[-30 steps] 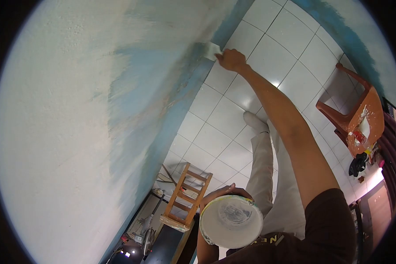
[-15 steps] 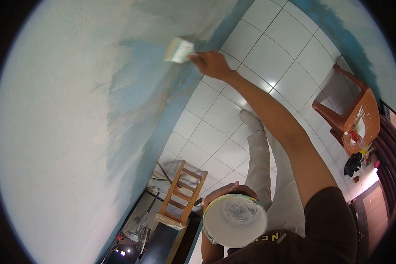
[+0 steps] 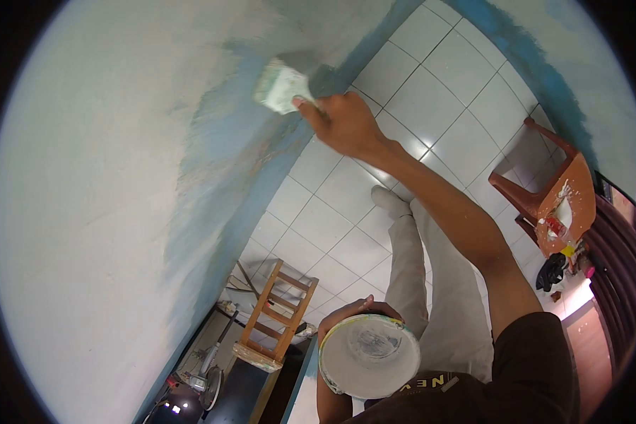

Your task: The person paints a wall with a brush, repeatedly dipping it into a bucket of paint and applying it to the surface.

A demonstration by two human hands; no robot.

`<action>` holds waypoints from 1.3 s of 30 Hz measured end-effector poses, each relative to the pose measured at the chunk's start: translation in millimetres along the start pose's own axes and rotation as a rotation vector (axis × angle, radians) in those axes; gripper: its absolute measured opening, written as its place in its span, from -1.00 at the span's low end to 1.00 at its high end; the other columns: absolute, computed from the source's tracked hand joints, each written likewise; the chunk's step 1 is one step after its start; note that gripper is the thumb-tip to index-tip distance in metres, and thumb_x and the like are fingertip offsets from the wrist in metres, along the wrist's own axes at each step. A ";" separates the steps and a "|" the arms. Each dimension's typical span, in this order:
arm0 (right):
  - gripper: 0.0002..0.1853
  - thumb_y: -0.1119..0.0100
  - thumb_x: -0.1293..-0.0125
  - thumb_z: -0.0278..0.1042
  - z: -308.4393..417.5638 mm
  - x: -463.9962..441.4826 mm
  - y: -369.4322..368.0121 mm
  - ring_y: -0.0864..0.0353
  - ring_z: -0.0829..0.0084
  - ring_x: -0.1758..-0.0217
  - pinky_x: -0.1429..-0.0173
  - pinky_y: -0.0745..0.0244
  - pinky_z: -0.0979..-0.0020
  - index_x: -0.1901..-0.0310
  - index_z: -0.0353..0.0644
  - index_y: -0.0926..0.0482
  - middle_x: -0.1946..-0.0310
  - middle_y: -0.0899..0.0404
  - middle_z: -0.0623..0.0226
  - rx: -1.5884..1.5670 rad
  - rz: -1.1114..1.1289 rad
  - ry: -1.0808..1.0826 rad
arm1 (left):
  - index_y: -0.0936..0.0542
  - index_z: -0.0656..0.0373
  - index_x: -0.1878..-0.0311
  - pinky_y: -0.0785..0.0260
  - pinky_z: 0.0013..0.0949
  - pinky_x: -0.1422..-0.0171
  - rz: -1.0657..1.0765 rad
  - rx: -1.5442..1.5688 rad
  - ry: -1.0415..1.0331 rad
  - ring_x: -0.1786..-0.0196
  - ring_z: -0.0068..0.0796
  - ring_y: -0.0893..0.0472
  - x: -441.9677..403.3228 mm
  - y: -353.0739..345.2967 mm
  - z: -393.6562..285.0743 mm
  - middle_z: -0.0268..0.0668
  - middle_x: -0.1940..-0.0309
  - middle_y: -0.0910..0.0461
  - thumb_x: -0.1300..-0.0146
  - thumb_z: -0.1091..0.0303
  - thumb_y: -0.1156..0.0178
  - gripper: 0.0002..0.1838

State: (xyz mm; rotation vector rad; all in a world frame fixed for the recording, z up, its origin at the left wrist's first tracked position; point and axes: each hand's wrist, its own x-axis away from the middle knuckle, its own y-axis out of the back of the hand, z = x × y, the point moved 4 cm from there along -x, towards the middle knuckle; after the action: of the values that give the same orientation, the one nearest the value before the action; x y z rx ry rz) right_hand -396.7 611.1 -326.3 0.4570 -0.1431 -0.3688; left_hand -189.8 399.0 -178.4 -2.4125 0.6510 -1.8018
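Observation:
My right hand (image 3: 346, 126) grips a wide paintbrush (image 3: 284, 86) by its handle, the white-coated bristle end at the wall (image 3: 99, 177). Whether the bristles touch the surface I cannot tell for sure. Around the brush, whitish paint partly covers a blue patch (image 3: 226, 134). Against my body, my left hand (image 3: 364, 308) is wrapped round the far side of a paint bucket (image 3: 336, 353). White paint coats the inside of the bucket, and yellowish smears mark its rim. Most of the left fingers are hidden behind it.
A wooden ladder-like stand (image 3: 281, 311) is beside the wall, near a dark table (image 3: 237, 385) and a fan-like device (image 3: 212, 387). A paint-spattered orange plastic chair (image 3: 576, 201) rests on the white tiled floor (image 3: 396, 78) at right, near a black bag (image 3: 550, 272) and dark curtains (image 3: 615, 283).
My right hand and the brush have shifted slightly down in the view, and the brush has turned. The bucket stays in my left hand. The whole view has moved a little.

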 end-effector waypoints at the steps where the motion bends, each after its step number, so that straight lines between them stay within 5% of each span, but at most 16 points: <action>1: -0.44 -0.10 -0.53 -0.02 27.0 1.0 15.0 -0.29 0.25 0.83 0.57 -0.32 0.18 0.58 -0.26 -0.57 0.85 -0.33 0.21 -0.077 -0.011 0.079 | -0.68 0.54 0.19 -0.51 -0.52 0.14 0.051 0.078 0.062 0.31 -0.45 -0.69 0.8 -0.4 0.2 -0.07 0.30 -0.72 -0.60 0.13 0.05 -0.44; 6: -0.48 -0.14 -0.53 -0.01 24.5 -16.6 14.8 -0.22 0.30 0.79 0.57 -0.25 0.23 0.55 -0.22 -0.57 0.84 -0.27 0.26 -0.223 -0.137 0.290 | -0.68 0.54 0.19 -0.52 -0.52 0.14 0.052 0.125 0.112 0.32 -0.45 -0.69 3.9 7.5 -5.3 -0.07 0.30 -0.72 -0.60 0.15 0.04 -0.45; 8: -0.48 -0.06 -0.52 0.08 -39.9 -34.2 -20.4 -0.57 0.06 0.64 0.46 -0.47 0.10 0.40 -0.20 -0.72 0.73 -0.51 0.12 -0.126 -0.148 0.215 | -0.68 0.54 0.20 -0.52 -0.52 0.14 0.045 0.150 0.145 0.32 -0.45 -0.70 2.9 13.3 -4.0 -0.07 0.30 -0.73 -0.60 0.16 0.04 -0.46; 11: -0.43 0.01 -0.53 0.18 -140.6 -33.5 -64.3 -0.66 -0.02 0.53 0.32 -0.60 0.12 0.32 -0.17 -0.74 0.68 -0.57 0.09 -0.008 -0.152 0.072 | -0.68 0.54 0.20 -0.52 -0.52 0.14 0.025 0.198 0.193 0.32 -0.45 -0.70 -0.3 25.9 0.7 -0.07 0.30 -0.73 -0.59 0.17 0.03 -0.47; 13: -0.36 0.07 -0.53 0.24 -197.9 -22.8 -78.4 -0.71 -0.12 0.43 0.19 -0.66 0.08 0.31 -0.21 -0.74 0.63 -0.62 0.01 0.299 -0.036 -0.217 | -0.68 0.54 0.20 -0.52 -0.52 0.14 0.004 0.231 0.228 0.32 -0.44 -0.70 -2.5 25.0 10.8 -0.07 0.30 -0.73 -0.59 0.18 0.03 -0.48; 17: -0.44 0.04 -0.58 0.09 -174.1 -10.4 -65.8 -0.66 -0.09 0.51 0.30 -0.62 0.07 0.28 -0.27 -0.72 0.57 -0.62 -0.06 0.418 0.159 -0.290 | -0.68 0.54 0.21 -0.52 -0.52 0.14 0.006 0.303 0.294 0.32 -0.44 -0.70 3.0 24.7 22.7 -0.07 0.30 -0.73 -0.59 0.19 0.02 -0.48; 24: -0.44 -0.12 -0.50 0.04 91.1 19.5 28.8 -0.50 0.04 0.73 0.58 -0.38 0.10 0.57 -0.24 -0.61 0.77 -0.48 0.07 -0.037 -0.070 0.156 | -0.68 0.56 0.23 -0.54 -0.47 0.17 0.047 0.315 0.145 0.33 -0.40 -0.70 15.6 16.8 11.7 -0.02 0.31 -0.73 -0.54 0.24 -0.07 -0.54; 27: -0.48 -0.15 -0.49 -0.01 103.8 19.3 14.5 -0.47 0.10 0.76 0.61 -0.35 0.15 0.58 -0.20 -0.60 0.79 -0.47 0.15 -0.021 -0.036 0.297 | -0.67 0.57 0.24 -0.55 -0.45 0.19 0.038 0.339 0.089 0.34 -0.39 -0.71 18.1 12.2 17.1 0.00 0.32 -0.72 -0.52 0.27 -0.11 -0.57; 29: -0.55 -0.22 -0.47 -0.08 50.3 6.4 -27.9 -0.46 0.15 0.73 0.58 -0.35 0.22 0.54 -0.21 -0.58 0.75 -0.49 0.16 0.056 -0.442 0.493 | -0.67 0.57 0.25 -0.56 -0.44 0.20 0.019 0.341 0.057 0.34 -0.38 -0.71 17.7 18.5 19.1 0.01 0.32 -0.72 -0.51 0.28 -0.14 -0.58; 31: -0.55 -0.16 -0.50 -0.02 -40.0 -9.6 -73.1 -0.62 0.12 0.56 0.42 -0.52 0.17 0.44 -0.23 -0.63 0.65 -0.58 0.12 0.079 -0.104 0.206 | -0.67 0.58 0.25 -0.56 -0.42 0.20 -0.005 0.333 0.027 0.34 -0.37 -0.71 14.2 28.1 21.7 0.02 0.32 -0.72 -0.50 0.30 -0.17 -0.60; 34: -0.46 -0.02 -0.52 0.17 -126.8 -10.7 -105.5 -0.69 0.02 0.50 0.39 -0.60 0.12 0.37 -0.15 -0.70 0.60 -0.63 0.05 0.189 -0.131 0.186 | -0.66 0.60 0.26 -0.57 -0.42 0.23 0.007 0.278 -0.023 0.36 -0.35 -0.71 10.4 22.3 15.9 0.03 0.33 -0.72 -0.48 0.33 -0.17 -0.61; 36: -0.40 0.01 -0.51 0.20 -166.1 -4.5 -118.6 -0.75 -0.06 0.25 0.19 -0.64 0.01 0.33 -0.24 -0.70 0.45 -0.69 -0.06 0.369 0.101 -0.143 | -0.66 0.60 0.26 -0.58 -0.42 0.22 -0.015 0.303 -0.018 0.35 -0.35 -0.72 8.2 22.3 29.0 0.03 0.33 -0.72 -0.48 0.33 -0.17 -0.61; 39: -0.37 0.04 -0.52 0.17 -177.8 4.1 -119.5 -0.74 -0.11 0.15 0.08 -0.62 -0.04 0.35 -0.31 -0.69 0.39 -0.69 -0.14 0.378 0.172 -0.439 | -0.66 0.60 0.26 -0.59 -0.41 0.21 -0.044 0.326 -0.007 0.34 -0.32 -0.72 14.3 21.3 40.7 0.05 0.32 -0.72 -0.49 0.33 -0.17 -0.61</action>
State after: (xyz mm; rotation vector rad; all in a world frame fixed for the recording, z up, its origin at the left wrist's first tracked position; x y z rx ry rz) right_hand -392.1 581.9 -538.5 0.7268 -0.6827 -0.2679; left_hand -155.1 366.3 -184.6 -2.2300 0.2779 -1.7539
